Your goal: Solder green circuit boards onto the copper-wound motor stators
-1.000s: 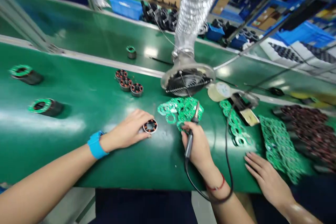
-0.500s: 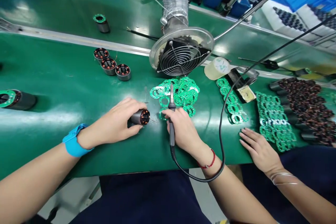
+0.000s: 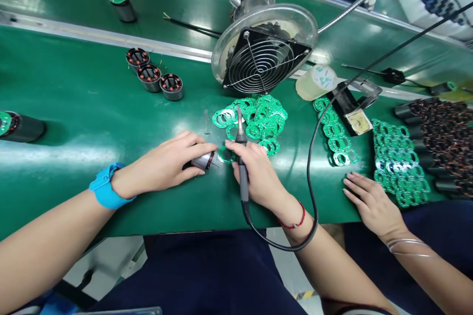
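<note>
My left hand (image 3: 173,161) is closed around a dark cylindrical motor stator (image 3: 202,161), which lies on its side with its wound end turned to the right. Thin wires stick out of that end. In my right hand (image 3: 262,174) is a soldering iron (image 3: 243,188), its tip pointing away from me over a heap of green ring-shaped circuit boards (image 3: 271,113). A single green ring board (image 3: 224,154) lies at the fingertips of my right hand, just beside the stator; whether the fingers grip it I cannot tell.
A fume extractor fan (image 3: 260,66) hangs behind the heap. Several stators (image 3: 149,78) stand at the back left. To the right are a tape roll (image 3: 317,82), a soldering iron stand (image 3: 353,106), rows of boards (image 3: 401,162), piled stators (image 3: 449,142) and a co-worker's hand (image 3: 375,202).
The stator in my left hand has turned, so its wound end shows less, and has shifted slightly right towards the ring board. The camera view has also shifted. My right hand still holds the iron.
</note>
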Available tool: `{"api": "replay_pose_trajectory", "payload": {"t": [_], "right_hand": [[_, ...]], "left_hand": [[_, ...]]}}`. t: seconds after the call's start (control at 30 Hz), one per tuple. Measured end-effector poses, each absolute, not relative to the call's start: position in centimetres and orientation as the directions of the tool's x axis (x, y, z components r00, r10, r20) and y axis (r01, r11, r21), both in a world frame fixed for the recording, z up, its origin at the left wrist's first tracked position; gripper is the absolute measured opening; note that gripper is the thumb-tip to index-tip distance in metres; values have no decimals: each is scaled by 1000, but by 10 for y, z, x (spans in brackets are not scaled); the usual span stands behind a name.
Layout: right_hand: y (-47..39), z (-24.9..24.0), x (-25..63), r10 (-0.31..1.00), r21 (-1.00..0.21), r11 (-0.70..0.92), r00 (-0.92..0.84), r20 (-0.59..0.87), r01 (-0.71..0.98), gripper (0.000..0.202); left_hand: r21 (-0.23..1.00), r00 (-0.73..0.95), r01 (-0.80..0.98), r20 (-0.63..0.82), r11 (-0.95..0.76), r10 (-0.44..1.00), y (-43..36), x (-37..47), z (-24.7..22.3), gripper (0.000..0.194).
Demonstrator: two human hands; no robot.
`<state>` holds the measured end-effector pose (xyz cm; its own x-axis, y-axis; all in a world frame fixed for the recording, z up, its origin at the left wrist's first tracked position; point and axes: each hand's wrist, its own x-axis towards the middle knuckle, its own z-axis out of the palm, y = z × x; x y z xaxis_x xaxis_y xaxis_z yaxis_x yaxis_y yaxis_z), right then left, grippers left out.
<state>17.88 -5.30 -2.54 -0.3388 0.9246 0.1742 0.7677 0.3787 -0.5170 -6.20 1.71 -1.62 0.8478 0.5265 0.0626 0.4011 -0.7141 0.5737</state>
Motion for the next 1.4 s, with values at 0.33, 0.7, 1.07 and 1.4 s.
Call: {"api": "replay_pose_trajectory", "payload": {"t": [0.33,0.7,1.07,1.4], "right_hand": [[-114,-30,184,924,-847,115,258,283,519,18],[-128,-34,182,966,-887,53,202,162,459,15],[-124,-32,179,961,-870,134,153,232,474,17],[-112,-29,179,961,-758,233,-26,275,610,47]], "left_hand": [[631,815,354,153,-690,559,20,-55,-23,33],[570,817,369,179,-734,549,19,-52,-22,34],[575,808,399,148,-714,570,20,-52,-22,33],[571,803,422,125,-704,583,19,-51,-21,33]]}}
